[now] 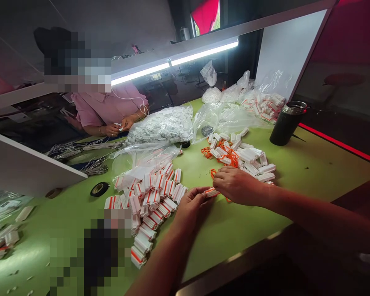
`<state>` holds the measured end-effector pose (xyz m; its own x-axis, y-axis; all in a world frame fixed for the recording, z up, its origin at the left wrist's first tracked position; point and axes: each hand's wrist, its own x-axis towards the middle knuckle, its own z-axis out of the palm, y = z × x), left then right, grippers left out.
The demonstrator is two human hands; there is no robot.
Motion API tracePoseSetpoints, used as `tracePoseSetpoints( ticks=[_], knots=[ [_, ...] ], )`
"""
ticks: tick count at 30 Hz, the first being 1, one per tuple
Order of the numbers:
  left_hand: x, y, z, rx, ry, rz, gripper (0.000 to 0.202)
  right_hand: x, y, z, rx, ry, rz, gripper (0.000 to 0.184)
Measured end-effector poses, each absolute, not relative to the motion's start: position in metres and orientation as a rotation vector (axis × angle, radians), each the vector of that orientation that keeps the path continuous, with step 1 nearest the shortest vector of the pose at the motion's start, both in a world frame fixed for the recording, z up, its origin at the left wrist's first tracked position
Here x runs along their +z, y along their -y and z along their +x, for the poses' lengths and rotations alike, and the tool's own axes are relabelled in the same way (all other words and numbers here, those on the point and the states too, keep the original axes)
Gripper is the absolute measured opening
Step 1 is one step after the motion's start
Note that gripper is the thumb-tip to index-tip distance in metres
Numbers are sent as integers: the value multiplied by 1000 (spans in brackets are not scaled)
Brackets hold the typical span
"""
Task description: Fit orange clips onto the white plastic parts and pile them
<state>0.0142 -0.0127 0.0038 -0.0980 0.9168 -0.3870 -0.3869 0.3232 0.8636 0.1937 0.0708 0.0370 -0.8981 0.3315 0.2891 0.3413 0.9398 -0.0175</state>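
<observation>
My left hand (193, 204) is closed on a white connector housing (211, 192) with an orange strip, low over the green table. My right hand (239, 185) bends over the housing's right end, its fingers pressed together; what they pinch, if anything, is hidden. Orange plastic pieces (230, 158) lie just beyond the right hand, among a pile of plain white connector housings (249, 155). Left of my left hand spreads a heap of white housings with orange strips (154, 191), partly under a clear plastic bag (142, 158).
A black flask (286, 125) stands at the right. Filled clear bags (163, 123) line the back. A roll of black tape (99, 189) and cable bundles (92, 166) lie left. Across the table, a person in a pink shirt (111, 107) handles a small white piece.
</observation>
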Motion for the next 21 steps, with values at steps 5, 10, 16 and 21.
tracePoseSetpoints(
  ticks=[5, 10, 16, 21],
  knots=[
    [5, 11, 10, 1297, -1237, 558, 26, 38, -69, 195, 76, 2655, -637, 19],
    [4, 10, 9, 1388, -1203, 559, 29, 37, -68, 195, 218, 2597, -821, 16],
    [-2, 11, 12, 1382, -1142, 626, 36, 32, -64, 193, 288, 2580, -912, 13],
    [-1, 11, 16, 1417, -1109, 616, 35, 29, -65, 194, 279, 2538, -912, 15]
  ],
)
